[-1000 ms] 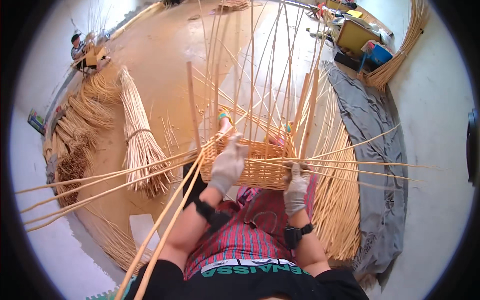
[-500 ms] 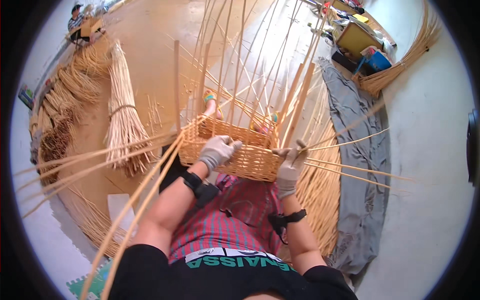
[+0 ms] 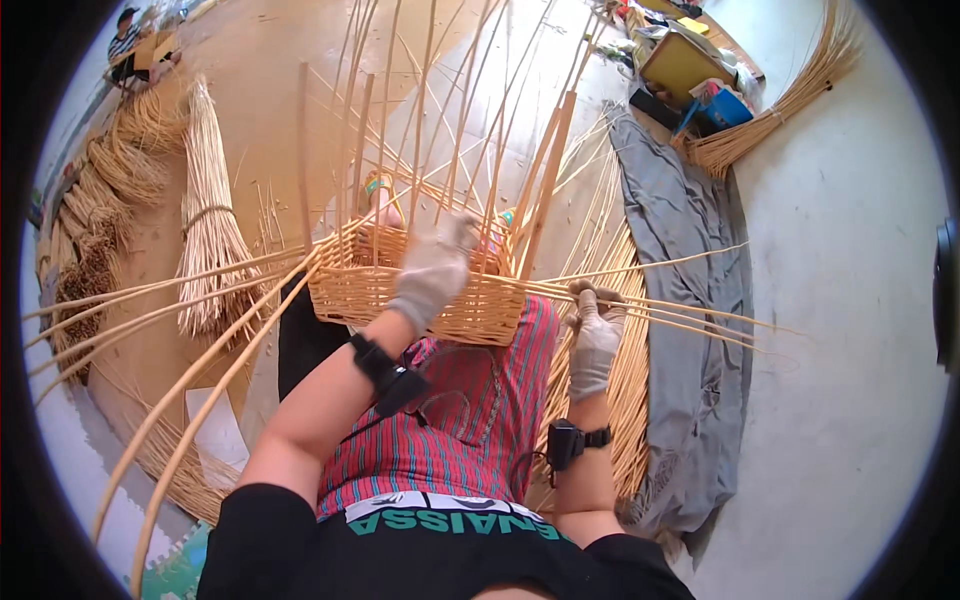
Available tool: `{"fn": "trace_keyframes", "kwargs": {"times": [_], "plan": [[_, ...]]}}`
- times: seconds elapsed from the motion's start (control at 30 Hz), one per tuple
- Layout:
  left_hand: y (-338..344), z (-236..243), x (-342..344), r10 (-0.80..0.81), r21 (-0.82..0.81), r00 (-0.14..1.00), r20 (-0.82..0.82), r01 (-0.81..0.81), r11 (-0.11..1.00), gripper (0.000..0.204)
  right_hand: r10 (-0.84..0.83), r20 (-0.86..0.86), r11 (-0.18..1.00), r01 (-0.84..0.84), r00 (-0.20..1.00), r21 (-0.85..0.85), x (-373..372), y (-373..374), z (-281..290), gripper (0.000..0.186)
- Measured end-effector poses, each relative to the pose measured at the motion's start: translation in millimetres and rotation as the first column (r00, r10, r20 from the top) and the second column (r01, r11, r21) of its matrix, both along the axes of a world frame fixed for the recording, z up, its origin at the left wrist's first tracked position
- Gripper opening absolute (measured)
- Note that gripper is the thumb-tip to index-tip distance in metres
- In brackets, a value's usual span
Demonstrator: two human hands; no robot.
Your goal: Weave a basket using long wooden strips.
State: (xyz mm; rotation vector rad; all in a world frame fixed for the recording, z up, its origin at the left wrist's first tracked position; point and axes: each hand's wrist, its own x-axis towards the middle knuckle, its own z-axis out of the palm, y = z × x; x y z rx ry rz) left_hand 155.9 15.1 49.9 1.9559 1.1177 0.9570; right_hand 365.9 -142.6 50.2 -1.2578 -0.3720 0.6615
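Observation:
A partly woven wicker basket (image 3: 415,305) rests on my lap, with thin upright stakes rising from its walls and wooden slats standing at its corners. My left hand (image 3: 432,270), in a pale work glove, is over the basket's front rim; its fingers reach above the opening and are smeared by motion. Off the basket's right corner, my gloved right hand (image 3: 595,335) closes its fingers around several wicker rods (image 3: 680,313) that run out to the right. More long wicker rods (image 3: 200,290) stick out from the left corner, two of them curving down toward me.
A tied wicker bundle (image 3: 208,210) and coiled wicker (image 3: 100,215) lie on the left. On the right are loose long rods (image 3: 610,400), grey cloth (image 3: 680,330), a blue container (image 3: 728,108) and another bundle (image 3: 770,125). A person (image 3: 130,45) sits far left.
My left hand has lifted from the front wall up over the opening. My right hand has slid away from the basket's right corner along the rods. The whole scene has shifted slightly left.

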Motion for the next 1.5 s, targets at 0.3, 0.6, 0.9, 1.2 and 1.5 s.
{"fn": "trace_keyframes", "kwargs": {"times": [0.3, 0.6, 0.9, 1.2, 1.5], "plan": [[-34, -14, 29, -0.085, -0.495, 0.992, -0.097, 0.026, 0.869, 0.044, 0.167, 0.982, 0.986, -0.018, 0.088, -0.166, -9, 162, 77, 0.072], [-50, -1, 43, -0.256, 0.135, 0.941, -0.223, 0.29, 0.948, 0.096, -0.127, 0.139, 0.986, 0.14, 0.982, -0.09, 70, 45, 15, 0.035], [-59, -32, 49, -0.105, 0.288, 0.901, -0.421, 0.243, 0.926, 0.06, 0.476, 0.848, 0.709, -0.672, 0.234, -0.213, -99, 28, 57, 0.054], [-33, -27, -10, 0.309, -0.66, 0.634, 0.709, 0.443, 0.607, 0.027, 0.694, 0.379, 0.703, -0.463, 0.612, -0.539, 22, 80, -12, 0.046], [40, 44, 91, -0.192, -0.071, 0.967, 0.169, 0.207, 0.976, 0.045, 0.411, 0.829, 0.781, 0.322, 0.38, -0.535, -49, 74, -10, 0.029]]}}
